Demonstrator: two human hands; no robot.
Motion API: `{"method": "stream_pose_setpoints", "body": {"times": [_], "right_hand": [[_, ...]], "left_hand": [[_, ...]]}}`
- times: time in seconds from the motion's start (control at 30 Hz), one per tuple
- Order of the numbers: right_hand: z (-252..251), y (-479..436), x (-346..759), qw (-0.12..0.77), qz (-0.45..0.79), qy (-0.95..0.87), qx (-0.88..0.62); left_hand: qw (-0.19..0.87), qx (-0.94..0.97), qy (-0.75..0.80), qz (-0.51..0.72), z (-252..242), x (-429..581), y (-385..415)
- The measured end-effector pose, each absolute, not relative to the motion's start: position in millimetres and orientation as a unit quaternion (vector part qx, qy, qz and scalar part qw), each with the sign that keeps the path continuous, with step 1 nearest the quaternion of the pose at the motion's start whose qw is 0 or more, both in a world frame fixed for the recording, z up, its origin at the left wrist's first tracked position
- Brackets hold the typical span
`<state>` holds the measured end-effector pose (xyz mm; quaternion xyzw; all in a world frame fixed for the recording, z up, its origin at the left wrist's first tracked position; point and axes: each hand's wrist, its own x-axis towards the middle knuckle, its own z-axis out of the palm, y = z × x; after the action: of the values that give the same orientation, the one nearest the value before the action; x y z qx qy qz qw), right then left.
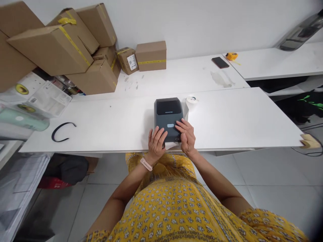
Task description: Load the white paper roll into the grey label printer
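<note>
A dark grey-blue label printer (167,117) with a black window and a pale button stands near the front edge of the white table. My left hand (156,144) grips its front left corner, fingers over the top; a pink band is round that wrist. At the front right corner my right hand (187,137) has hold of the same printer, its fingers bent over the top and side. A white label roll (191,103) stands just right of the printer, and white paper (173,145) shows under its front edge between my hands.
Cardboard boxes (68,47) are stacked at the back left. A black headband (57,132) and a mint-green cylinder (25,118) are on the left. A phone (220,62), a yellow tape measure (231,56) and a dark clear bottle (297,35) are at the back right.
</note>
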<state>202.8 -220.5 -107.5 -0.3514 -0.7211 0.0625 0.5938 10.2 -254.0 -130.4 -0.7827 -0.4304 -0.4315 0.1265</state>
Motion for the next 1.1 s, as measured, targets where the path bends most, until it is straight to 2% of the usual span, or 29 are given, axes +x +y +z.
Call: {"method": "stream_pose_setpoints", "body": {"times": [0.23,0.37,0.47,0.5,0.6,0.67,0.77,0.93,1.1], "right_hand": [[-113.7,-219.3,194.2,0.618,0.049,-0.684,-0.383],[-102.3,-230.3,198.8,0.578,0.107,-0.706,-0.394],[-94.3,-242.9,203.7,0.564,0.143,-0.697,-0.418],[-93.1,-246.1,204.8,0.567,0.146,-0.691,-0.424],[-94.0,-250.2,206.0,0.565,0.137,-0.693,-0.425],[-96.5,-249.1,206.2,0.556,0.129,-0.703,-0.425],[-99.9,-246.6,206.8,0.544,0.125,-0.709,-0.431],[-99.8,-247.1,207.7,0.544,0.118,-0.707,-0.435],[-89.3,-241.9,205.6,0.518,0.083,-0.718,-0.457]], "left_hand": [[0.099,-0.774,-0.406,-0.476,-131.1,11.6,-248.1],[0.019,-0.764,-0.438,-0.472,-108.2,12.5,-278.6],[-0.137,-0.641,-0.532,-0.536,-96.8,16.9,-312.4],[-0.222,-0.583,-0.561,-0.544,-94.5,19.8,-319.3],[-0.508,-0.409,-0.572,-0.497,-87.7,31.6,-318.8],[-0.599,-0.332,-0.554,-0.473,-82.3,38.9,-307.0],[-0.613,-0.314,-0.551,-0.471,-75.7,45.2,-292.3],[-0.552,-0.353,-0.57,-0.496,-79.9,47.6,-293.7],[-0.5,-0.424,-0.592,-0.468,-88.6,43.6,-297.3]]}}
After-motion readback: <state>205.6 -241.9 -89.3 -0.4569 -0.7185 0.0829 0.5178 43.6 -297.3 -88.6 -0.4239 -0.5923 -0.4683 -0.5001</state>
